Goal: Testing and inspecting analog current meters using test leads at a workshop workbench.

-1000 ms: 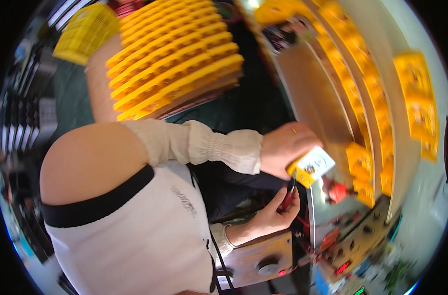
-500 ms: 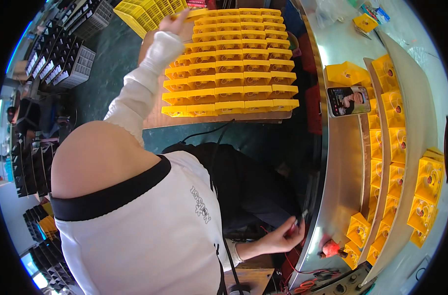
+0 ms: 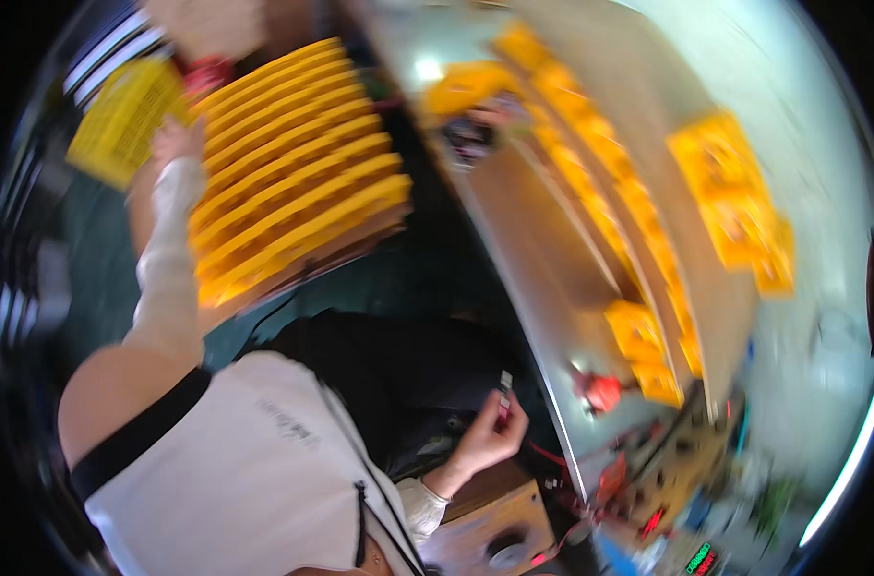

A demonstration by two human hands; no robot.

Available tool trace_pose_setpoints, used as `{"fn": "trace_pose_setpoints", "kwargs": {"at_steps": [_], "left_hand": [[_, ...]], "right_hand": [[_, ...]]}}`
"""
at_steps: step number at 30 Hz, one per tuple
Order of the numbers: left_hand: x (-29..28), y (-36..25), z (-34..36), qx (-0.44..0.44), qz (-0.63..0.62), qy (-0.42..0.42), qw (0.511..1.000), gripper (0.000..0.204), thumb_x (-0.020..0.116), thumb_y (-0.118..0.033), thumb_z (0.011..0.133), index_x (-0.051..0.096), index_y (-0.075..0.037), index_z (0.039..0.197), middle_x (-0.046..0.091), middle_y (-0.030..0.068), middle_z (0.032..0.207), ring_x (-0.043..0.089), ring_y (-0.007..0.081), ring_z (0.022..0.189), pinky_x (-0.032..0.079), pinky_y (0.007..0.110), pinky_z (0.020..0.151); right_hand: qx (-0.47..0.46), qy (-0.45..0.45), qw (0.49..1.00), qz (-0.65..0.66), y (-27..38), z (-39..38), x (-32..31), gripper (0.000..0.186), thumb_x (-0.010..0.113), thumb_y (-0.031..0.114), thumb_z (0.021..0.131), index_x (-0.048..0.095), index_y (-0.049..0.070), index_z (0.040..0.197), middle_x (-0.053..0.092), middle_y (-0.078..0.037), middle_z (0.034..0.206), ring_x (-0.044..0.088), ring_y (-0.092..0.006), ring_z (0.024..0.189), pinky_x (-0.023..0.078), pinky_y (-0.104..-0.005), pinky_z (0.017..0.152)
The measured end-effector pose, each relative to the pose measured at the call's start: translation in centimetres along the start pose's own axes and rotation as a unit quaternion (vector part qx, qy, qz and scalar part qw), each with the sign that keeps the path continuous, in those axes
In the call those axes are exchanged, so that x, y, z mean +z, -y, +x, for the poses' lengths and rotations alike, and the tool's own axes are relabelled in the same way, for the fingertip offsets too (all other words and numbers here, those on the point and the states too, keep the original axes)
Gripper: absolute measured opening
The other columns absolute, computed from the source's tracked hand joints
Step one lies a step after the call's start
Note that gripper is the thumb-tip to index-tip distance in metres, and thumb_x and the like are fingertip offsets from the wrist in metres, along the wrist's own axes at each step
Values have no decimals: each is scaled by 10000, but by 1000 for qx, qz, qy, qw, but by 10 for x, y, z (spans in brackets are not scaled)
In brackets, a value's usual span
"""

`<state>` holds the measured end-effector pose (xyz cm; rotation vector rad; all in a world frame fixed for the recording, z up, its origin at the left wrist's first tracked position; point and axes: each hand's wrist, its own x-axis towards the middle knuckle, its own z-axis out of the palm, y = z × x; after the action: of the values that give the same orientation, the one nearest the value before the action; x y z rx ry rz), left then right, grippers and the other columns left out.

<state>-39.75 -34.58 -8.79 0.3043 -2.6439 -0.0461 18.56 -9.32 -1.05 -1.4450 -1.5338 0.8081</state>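
My left hand [image 3: 176,144] is stretched out to the far left, at the edge of the stacked rows of yellow plastic boxes [image 3: 298,163]. Motion smears its fingers, and I cannot make out whether they grip a box. Low in the middle, my right hand [image 3: 487,437] is closed round a small slim red-and-dark tool [image 3: 505,398], its pale tip pointing up. This hand is over my lap, apart from the metal-edged bench.
Along the bench [image 3: 514,259] on the right run curved rows of yellow boxes [image 3: 590,187], with more yellow boxes [image 3: 730,197] farther right. A red object [image 3: 603,394] sits near the bench edge. A yellow crate [image 3: 125,120] stands far left; a wooden box [image 3: 494,528] is below my right hand.
The view has swung, so the bench and rows appear tilted and shifted left. My left hand is nearer along the rows' left side. My right hand has lifted, showing more of the tool.
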Motion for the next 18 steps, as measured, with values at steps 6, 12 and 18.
{"fn": "trace_pose_setpoints", "kwargs": {"at_steps": [6,12,18], "left_hand": [[-238,-235,-140,471,-556,-95,678,470,727,-135,822,597,-60,1268,563,135,1325,507,283,1260,380,375,1062],[-434,-363,-249,640,-593,-109,476,572,749,-233,798,549,0,1280,544,189,1271,520,336,1187,374,442,1046],[-451,-413,-278,642,-573,-63,505,326,680,-165,842,657,-53,1147,622,115,1114,551,320,1089,393,485,988]], "right_hand": [[-67,15,998,2,16,0,2,201,771,33,805,693,-17,983,689,-91,819,611,-111,657,495,-229,614],[-90,-19,996,7,10,-10,-15,193,780,43,805,705,-2,977,653,-7,766,489,-23,610,369,-172,536],[-32,-53,998,-13,-24,-32,-33,195,781,73,814,703,3,978,676,-19,779,547,-29,662,440,-176,592]]}}
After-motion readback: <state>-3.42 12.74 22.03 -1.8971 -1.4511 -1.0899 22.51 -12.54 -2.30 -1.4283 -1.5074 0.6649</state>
